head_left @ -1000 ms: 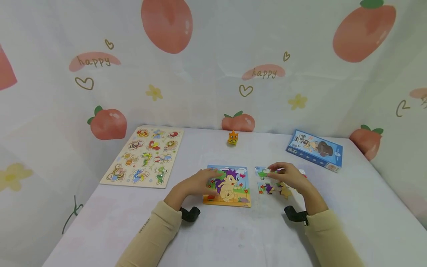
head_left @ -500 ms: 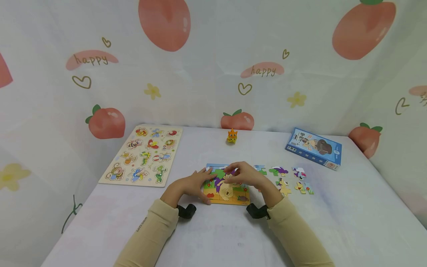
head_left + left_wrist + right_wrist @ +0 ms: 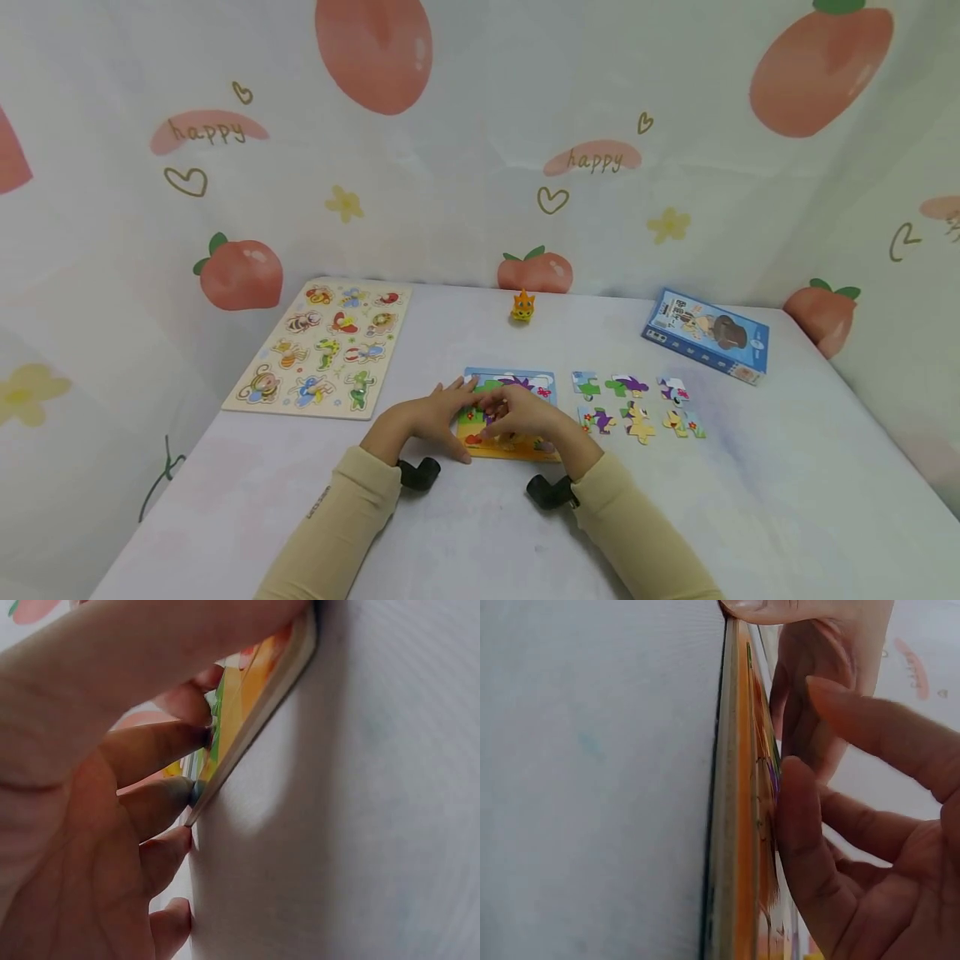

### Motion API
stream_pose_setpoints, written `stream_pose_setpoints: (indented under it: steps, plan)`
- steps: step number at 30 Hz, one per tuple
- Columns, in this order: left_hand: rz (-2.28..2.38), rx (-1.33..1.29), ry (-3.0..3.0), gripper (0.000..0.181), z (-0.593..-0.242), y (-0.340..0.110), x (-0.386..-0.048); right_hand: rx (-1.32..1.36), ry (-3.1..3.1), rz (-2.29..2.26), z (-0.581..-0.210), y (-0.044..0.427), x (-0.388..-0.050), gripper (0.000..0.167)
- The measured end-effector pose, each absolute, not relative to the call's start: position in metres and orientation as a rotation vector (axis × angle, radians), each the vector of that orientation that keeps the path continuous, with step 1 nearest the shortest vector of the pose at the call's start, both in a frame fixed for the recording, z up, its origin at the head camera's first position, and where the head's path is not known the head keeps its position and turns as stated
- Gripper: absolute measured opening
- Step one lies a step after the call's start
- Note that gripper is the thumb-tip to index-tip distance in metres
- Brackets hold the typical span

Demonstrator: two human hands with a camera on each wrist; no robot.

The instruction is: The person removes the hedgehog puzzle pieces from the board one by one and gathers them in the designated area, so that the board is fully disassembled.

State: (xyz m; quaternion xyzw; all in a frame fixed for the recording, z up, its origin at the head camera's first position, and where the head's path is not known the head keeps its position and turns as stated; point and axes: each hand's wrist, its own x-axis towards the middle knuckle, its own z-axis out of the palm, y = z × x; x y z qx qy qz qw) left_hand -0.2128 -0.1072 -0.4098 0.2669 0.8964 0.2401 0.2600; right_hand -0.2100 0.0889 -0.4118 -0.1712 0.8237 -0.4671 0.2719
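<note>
In the head view, a jigsaw board (image 3: 542,377) with a purple-haired cartoon animal lies on the table, partly covered by both hands. My left hand (image 3: 422,417) is at its left side, fingers spread and touching it, thumb by the lower left corner. The left wrist view shows the fingertips of the left hand (image 3: 112,802) against the board (image 3: 238,705). Over the middle of the board is my right hand (image 3: 529,413), fingers bent. Seen from the right wrist, one finger of the right hand (image 3: 892,862) touches the board surface (image 3: 744,825); the thumb stands apart, no piece visible between.
Several loose jigsaw pieces (image 3: 637,423) lie in two rows right of the board. A wooden insect puzzle (image 3: 339,364) is at the left, a small orange-yellow figure (image 3: 522,307) at the back, and a blue box (image 3: 707,333) at the back right.
My right hand has moved left from the loose pieces onto the board, then a little further left and down. My left hand has shifted slightly left, its fingers more spread.
</note>
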Motion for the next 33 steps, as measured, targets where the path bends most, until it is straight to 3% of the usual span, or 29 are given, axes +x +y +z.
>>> stream_pose_setpoints:
  steps: [25,33]
  plan:
    - [0.679,0.738,2.431,0.095,-0.4109,-0.1059,-0.2105,-0.443,2.289,-1.291,-0.4176,0.0855,-0.2055,0.029]
    - [0.660,0.741,2.448,0.094,-0.4100,-0.1050,-0.2112,-0.448,2.293,-1.334,-0.4155,0.0851,-0.2036,0.021]
